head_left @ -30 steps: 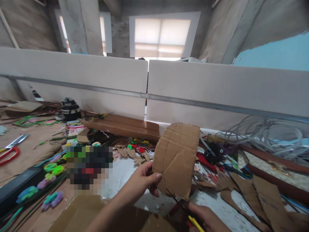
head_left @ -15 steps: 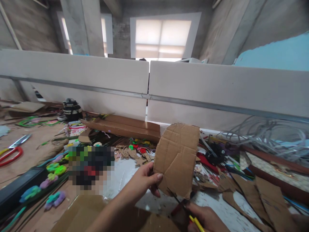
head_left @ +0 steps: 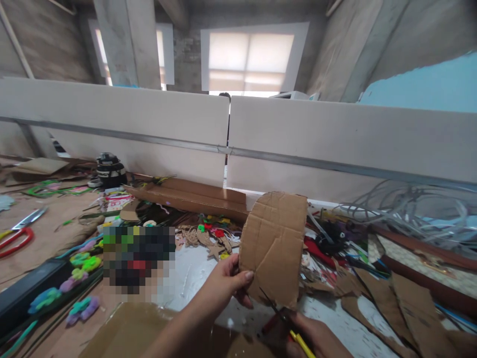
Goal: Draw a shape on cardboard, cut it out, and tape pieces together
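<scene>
Fingers [head_left: 246, 275] of the left hand [head_left: 227, 287] pinch the lower left edge of a cardboard piece [head_left: 274, 241]. The thumb lies on the near face and the other fingers are mostly hidden behind it. The piece stands upright at lower centre of the frame. The right hand [head_left: 316, 339], cut off by the bottom edge, is closed around scissors [head_left: 276, 314]. Their thin blades reach the piece's bottom edge, but whether they are parted is hard to make out. A pixelated patch [head_left: 137, 258] hides part of the table [head_left: 190, 273]. Cardboard scraps [head_left: 376, 288] lie at lower right.
</scene>
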A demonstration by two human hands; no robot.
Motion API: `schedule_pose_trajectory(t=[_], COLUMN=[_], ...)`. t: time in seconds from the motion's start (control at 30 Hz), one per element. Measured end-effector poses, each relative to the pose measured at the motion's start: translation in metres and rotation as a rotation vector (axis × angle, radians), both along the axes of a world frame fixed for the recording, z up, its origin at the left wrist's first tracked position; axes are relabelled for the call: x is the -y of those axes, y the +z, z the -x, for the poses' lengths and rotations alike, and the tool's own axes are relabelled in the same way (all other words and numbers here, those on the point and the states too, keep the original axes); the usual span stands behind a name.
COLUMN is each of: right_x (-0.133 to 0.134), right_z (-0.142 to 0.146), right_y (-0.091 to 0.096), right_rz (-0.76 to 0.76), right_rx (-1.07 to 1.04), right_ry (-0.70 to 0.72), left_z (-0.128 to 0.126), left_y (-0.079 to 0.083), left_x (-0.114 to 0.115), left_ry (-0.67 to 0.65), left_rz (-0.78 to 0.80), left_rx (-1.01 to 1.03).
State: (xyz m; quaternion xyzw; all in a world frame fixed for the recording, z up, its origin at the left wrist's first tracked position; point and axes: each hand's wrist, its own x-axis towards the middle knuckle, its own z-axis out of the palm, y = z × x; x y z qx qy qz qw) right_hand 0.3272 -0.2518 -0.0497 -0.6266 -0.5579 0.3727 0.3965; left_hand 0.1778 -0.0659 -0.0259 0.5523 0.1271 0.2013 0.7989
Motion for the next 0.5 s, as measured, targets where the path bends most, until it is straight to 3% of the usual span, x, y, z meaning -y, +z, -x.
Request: schedule_pose_trajectory(t=[0.5], right_x=[-0.001], right_z=[-0.006], right_y=[-0.009], right_rz=[-0.004], right_rx=[0.017], right_ry=[0.008], left_z=[-0.004], left_y=[-0.016], left_x=[-0.003], left_ry=[-0.075], left_rz=[-0.001], left_rx=[0.018])
